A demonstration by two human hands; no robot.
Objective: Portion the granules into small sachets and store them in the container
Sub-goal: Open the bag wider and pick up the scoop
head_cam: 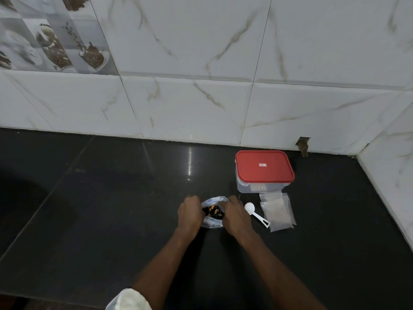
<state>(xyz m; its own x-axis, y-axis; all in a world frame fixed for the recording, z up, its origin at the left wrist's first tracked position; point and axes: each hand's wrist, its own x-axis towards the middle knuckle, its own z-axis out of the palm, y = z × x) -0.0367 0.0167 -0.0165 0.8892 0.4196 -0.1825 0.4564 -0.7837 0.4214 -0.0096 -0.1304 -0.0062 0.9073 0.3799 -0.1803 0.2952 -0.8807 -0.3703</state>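
Observation:
A clear plastic bag (212,222) with dark and yellowish granules (213,211) inside sits on the black counter (111,209). My left hand (190,214) grips its left edge and my right hand (234,217) grips its right edge, holding the mouth apart. A white measuring scoop (256,212) lies just right of my right hand. A stack of small clear sachets (277,212) lies beyond the scoop. Behind them stands a clear container with a red lid (264,167), shut.
White marble-look wall tiles (201,97) rise behind the counter and at the right corner. A white bundle in clear plastic (128,300) shows at the bottom edge near my left forearm.

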